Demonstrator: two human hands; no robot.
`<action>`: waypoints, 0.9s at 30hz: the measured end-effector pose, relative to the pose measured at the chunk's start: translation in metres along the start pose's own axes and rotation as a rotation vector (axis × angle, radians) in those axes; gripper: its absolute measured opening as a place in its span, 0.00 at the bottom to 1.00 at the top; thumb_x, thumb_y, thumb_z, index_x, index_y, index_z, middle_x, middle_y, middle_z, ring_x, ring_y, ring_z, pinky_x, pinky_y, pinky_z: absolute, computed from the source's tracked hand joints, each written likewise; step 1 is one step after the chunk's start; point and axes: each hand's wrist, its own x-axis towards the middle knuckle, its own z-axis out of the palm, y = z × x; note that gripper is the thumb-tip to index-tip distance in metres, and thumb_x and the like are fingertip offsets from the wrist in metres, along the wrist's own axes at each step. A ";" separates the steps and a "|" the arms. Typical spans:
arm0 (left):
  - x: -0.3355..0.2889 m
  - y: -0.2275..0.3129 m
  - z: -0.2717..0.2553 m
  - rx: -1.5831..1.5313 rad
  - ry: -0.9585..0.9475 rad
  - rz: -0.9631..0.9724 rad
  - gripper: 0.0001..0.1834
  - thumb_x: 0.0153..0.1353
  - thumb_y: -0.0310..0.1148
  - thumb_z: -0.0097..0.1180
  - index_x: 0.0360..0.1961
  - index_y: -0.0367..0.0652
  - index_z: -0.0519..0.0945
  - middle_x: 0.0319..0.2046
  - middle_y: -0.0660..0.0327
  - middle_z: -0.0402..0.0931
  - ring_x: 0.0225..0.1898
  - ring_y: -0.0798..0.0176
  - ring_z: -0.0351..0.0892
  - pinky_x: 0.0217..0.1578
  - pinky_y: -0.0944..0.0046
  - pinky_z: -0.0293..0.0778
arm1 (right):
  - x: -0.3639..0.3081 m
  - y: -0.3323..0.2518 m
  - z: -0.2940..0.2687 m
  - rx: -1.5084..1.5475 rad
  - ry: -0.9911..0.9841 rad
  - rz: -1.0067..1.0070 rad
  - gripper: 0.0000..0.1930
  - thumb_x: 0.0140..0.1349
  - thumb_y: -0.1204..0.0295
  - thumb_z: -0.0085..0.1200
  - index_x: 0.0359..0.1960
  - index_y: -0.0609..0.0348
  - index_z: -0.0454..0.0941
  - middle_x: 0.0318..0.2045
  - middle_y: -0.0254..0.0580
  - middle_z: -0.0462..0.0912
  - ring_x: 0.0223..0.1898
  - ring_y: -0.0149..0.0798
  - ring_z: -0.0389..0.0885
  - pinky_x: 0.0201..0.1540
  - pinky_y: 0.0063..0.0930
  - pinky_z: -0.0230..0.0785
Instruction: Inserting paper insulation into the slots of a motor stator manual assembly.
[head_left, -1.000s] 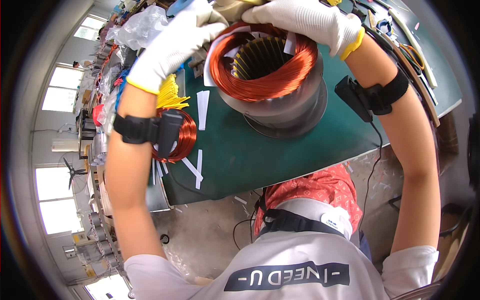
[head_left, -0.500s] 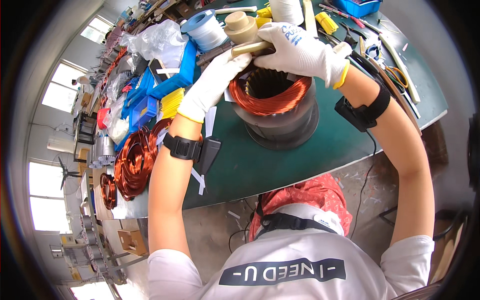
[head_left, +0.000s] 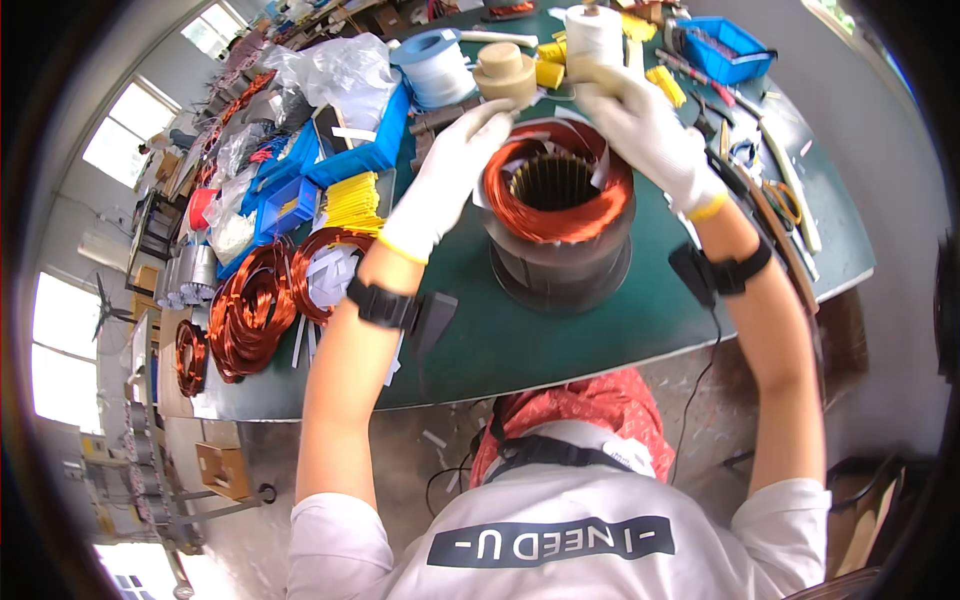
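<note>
A motor stator (head_left: 560, 265) stands upright on the green table, with a thick ring of copper windings (head_left: 545, 228) around its top and a slotted hollow core. White paper strips (head_left: 602, 168) stick up among the windings. My left hand (head_left: 447, 175), in a white glove, is at the stator's far left side, fingers stretched forward and nothing visible in them. My right hand (head_left: 645, 135), also gloved, is above the far right edge of the windings. Its fingers are smeared by motion, so whether they hold anything is hidden.
Beyond the stator stand a tan tape stack (head_left: 505, 75), a blue-ended spool (head_left: 435, 68) and a white thread cone (head_left: 594, 40). Copper coils (head_left: 250, 310) and blue bins (head_left: 360, 150) lie left. Scissors (head_left: 782, 204) and a blue tray (head_left: 725, 50) are at right.
Both hands have moved apart from the tan flat piece they held together over the stator; it no longer shows. The view has shifted, and the windings are more exposed.
</note>
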 end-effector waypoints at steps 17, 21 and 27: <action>0.039 0.009 0.001 0.046 -0.479 0.005 0.27 0.69 0.44 0.53 0.63 0.39 0.70 0.57 0.58 0.73 0.58 0.65 0.71 0.62 0.65 0.65 | -0.024 -0.026 -0.003 -0.268 0.001 -0.046 0.13 0.58 0.68 0.60 0.37 0.67 0.78 0.23 0.43 0.81 0.23 0.32 0.81 0.29 0.24 0.72; 0.038 0.006 0.007 0.008 -0.481 -0.032 0.24 0.69 0.40 0.54 0.61 0.38 0.73 0.52 0.60 0.76 0.55 0.67 0.72 0.61 0.67 0.66 | -0.015 -0.011 0.017 -0.309 -0.061 0.086 0.11 0.57 0.68 0.60 0.34 0.64 0.77 0.22 0.41 0.80 0.21 0.31 0.81 0.26 0.25 0.72; 0.034 0.008 0.018 -0.012 -0.270 -0.089 0.23 0.69 0.36 0.53 0.60 0.33 0.72 0.52 0.59 0.78 0.54 0.67 0.74 0.59 0.68 0.68 | -0.007 0.001 0.013 -0.225 -0.035 0.038 0.08 0.58 0.70 0.58 0.34 0.62 0.77 0.23 0.37 0.81 0.18 0.29 0.79 0.24 0.24 0.71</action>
